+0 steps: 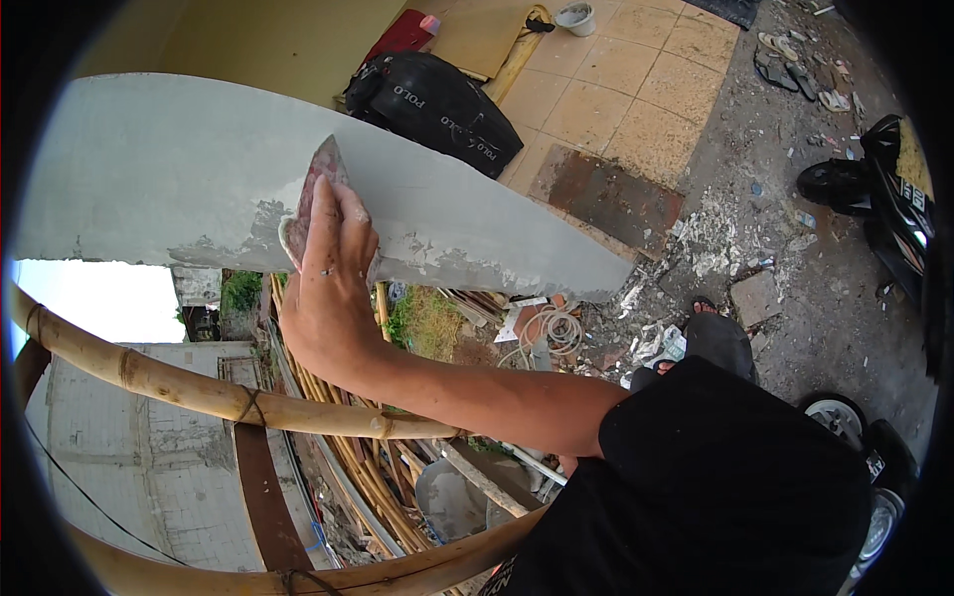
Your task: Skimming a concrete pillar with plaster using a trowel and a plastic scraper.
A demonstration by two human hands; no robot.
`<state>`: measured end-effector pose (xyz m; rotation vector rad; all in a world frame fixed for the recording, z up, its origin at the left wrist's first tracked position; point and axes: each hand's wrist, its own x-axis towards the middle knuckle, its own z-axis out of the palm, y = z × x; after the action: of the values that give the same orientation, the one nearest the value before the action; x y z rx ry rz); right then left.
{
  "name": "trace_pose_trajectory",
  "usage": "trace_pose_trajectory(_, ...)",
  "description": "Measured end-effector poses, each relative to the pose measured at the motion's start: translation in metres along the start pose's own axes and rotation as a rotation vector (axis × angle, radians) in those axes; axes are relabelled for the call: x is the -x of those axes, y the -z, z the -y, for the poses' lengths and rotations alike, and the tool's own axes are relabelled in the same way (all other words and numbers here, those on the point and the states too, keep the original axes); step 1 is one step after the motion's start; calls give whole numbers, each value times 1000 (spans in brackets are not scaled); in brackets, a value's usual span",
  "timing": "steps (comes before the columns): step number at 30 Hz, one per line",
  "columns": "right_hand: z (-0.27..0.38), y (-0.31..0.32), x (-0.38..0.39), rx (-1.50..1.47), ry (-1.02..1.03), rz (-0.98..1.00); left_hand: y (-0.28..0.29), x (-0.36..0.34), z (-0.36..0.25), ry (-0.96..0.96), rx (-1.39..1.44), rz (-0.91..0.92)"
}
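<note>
My right hand [333,273] reaches across from the right and is closed around a flat, pointed plastering tool [310,207]. The tool is reddish and smeared with grey, with a pale rim on its left side. Its exact kind is hard to make out. My index finger lies along it, while the other fingers curl over its right side. Beneath it runs a long grey plastered wall face [189,149], smooth above and rough and patchy along its lower edge. A small skin-coloured patch shows under my forearm, too hidden to identify. My left hand cannot be made out.
Tied bamboo poles [194,382] cross the lower left, joined by a dark plank [268,497]. Beyond the wall lie a black bag [427,109], a tiled floor [596,74] and a white bucket [575,18]. Rubble, a coiled hose [556,331] and motorbikes [894,209] are on the ground.
</note>
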<state>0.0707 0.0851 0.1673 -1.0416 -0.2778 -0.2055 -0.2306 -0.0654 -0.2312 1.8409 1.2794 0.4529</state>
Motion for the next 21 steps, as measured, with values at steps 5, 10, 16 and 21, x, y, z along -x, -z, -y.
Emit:
trace_pose_trajectory(5, -36, 56, 31, 0, 49, 96, -14, -16, 14, -50, 116, -54)
trace_pose_trajectory(10, -87, 62, 17, 194, -123, -15, -27, -16, 12, -91, 208, -84)
trace_pose_trajectory(16, -68, -14, 18, 302, 25, -97, -12, -1, -40, -75, 152, -42)
trace_pose_trajectory(21, -66, 14, 81, 156, 281, 223, -7, -12, -52, -73, 123, -19)
